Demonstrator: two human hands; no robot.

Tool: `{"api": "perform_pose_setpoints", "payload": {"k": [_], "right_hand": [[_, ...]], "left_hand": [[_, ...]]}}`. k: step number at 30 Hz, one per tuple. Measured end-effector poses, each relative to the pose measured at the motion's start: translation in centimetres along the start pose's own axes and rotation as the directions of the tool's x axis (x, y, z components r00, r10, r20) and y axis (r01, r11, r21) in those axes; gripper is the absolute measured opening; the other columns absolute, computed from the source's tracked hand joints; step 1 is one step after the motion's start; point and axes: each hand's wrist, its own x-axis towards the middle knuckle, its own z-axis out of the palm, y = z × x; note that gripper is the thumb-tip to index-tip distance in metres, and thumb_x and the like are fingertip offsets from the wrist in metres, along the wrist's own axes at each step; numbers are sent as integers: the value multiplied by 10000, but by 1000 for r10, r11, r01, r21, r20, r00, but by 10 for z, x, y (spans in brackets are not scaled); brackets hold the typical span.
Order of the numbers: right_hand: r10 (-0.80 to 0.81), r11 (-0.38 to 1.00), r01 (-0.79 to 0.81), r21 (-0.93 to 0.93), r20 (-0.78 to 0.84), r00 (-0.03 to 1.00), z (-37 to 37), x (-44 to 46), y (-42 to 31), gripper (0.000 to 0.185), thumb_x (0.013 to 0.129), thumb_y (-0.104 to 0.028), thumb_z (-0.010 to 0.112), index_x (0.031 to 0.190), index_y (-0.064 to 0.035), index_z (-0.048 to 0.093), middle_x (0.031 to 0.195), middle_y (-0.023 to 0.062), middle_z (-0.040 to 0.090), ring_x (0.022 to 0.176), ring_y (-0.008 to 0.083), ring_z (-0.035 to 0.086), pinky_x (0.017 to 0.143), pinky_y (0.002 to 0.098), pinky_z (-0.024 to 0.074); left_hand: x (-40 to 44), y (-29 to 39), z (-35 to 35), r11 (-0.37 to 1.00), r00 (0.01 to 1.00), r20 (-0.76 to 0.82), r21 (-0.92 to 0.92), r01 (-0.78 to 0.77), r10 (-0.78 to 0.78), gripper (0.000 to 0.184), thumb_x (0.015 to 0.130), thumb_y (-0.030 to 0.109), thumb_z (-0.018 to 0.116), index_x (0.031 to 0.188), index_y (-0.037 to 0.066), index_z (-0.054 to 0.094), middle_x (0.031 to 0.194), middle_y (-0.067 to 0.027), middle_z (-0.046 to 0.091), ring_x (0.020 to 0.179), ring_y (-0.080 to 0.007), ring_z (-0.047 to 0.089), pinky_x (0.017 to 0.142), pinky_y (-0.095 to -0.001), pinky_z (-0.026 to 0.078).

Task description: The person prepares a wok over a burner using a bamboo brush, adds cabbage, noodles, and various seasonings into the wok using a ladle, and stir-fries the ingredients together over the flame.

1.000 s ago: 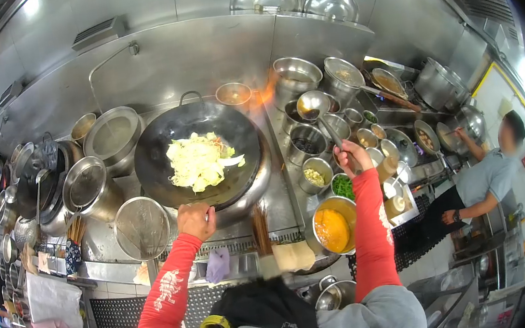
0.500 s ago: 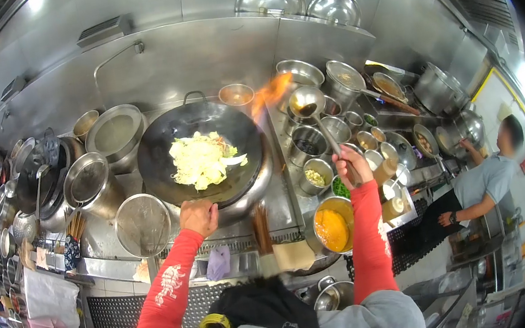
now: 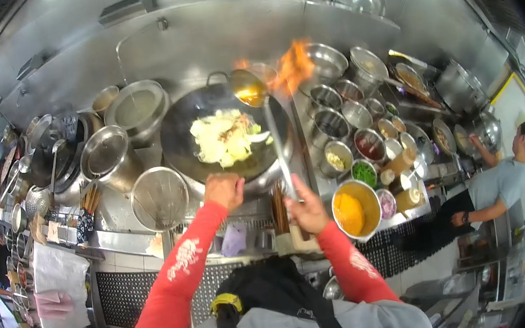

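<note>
Left hand (image 3: 224,191) is clenched at the near rim of the wok (image 3: 175,135), which sits in front of the person; right hand (image 3: 308,212) grasps the handle of the ladle (image 3: 248,92). Pale chopped food (image 3: 223,139) lies mid-wok. Bringing golden liquid over the wok seems the step in hand, and tipping it calls for a steady wrist, with flames (image 3: 293,68) near the far rim

The left hand (image 3: 224,191) hides part of the wok (image 3: 185,150) — fingertips unseen. The ladle (image 3: 249,89) blurs toward the right hand (image 3: 307,209); flame (image 3: 295,68) covers one side of a pot (image 3: 331,62).
</note>
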Motion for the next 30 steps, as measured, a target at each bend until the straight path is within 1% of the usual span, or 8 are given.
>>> {"api": "perform_pose_setpoints", "payload": {"k": [4,7,10,13,18,21,26,30], "right_hand": [[-222,939,216,-268,7,975,6,-1,101,623,917,-66,571,1480,-105,308,884,-4,567,588,58,473,527,209,419],[-87,996,86,-11,-139,986,-1,-20,57,629,914,-68,572,1481,-110,303,863,-1,572,577,59,486,504,219,427],[-232,943,141,-301,-292,928,-60,-30,10,649,900,-76,554,1488,-127,285,633,-7,520,464,70,470,425,228,416],[-168,719,-115,-685,-332,928,-139,-34,-31,595,854,-90,560,1410,12,375,936,209,638,729,194,629,675,321,515],[-84,684,-205,-701,-354,932,-173,-22,-45,576,810,-111,567,1354,34,446,1060,253,646,852,293,673,811,336,508],[-123,690,-84,-719,-231,965,-178,-5,-34,607,829,-32,549,1401,55,365,664,90,598,451,123,534,446,283,457],[186,981,-193,13,-342,921,-179,2,-53,461,878,-49,529,1325,-20,423,754,98,602,539,124,540,437,257,428],[207,871,-67,487,-239,949,-189,-16,-63,377,914,-59,512,1280,-66,422,820,86,589,566,100,519,436,211,394]], "left_hand": [[-2,-5,8,1000,1000,18,13,18,-18,211,819,239,593,680,80,601,677,-124,619,644,-342,600,670,-466,438],[-5,-11,5,1000,999,40,9,-3,2,200,818,234,591,691,80,600,680,-120,621,647,-338,602,660,-465,437],[-4,-10,3,1000,1000,26,11,4,-4,195,813,228,598,688,78,597,675,-114,618,635,-333,597,649,-455,430],[-4,-8,5,1000,1000,-13,10,1,-1,188,809,223,604,686,80,597,665,-114,614,628,-330,589,646,-451,423],[-4,-7,5,1000,1000,-17,19,-1,1,190,805,219,612,673,85,586,650,-120,605,621,-323,582,642,-448,416],[-4,-6,4,1000,1000,7,25,9,-9,165,801,198,615,692,74,608,663,-121,608,650,-326,588,648,-447,420],[-5,-7,3,1000,999,27,13,20,-20,151,798,183,614,698,69,620,670,-123,606,665,-329,589,651,-447,420],[-4,-5,1,1000,1000,23,18,3,-4,154,802,182,611,697,69,617,671,-123,604,659,-336,583,646,-451,417]]}}
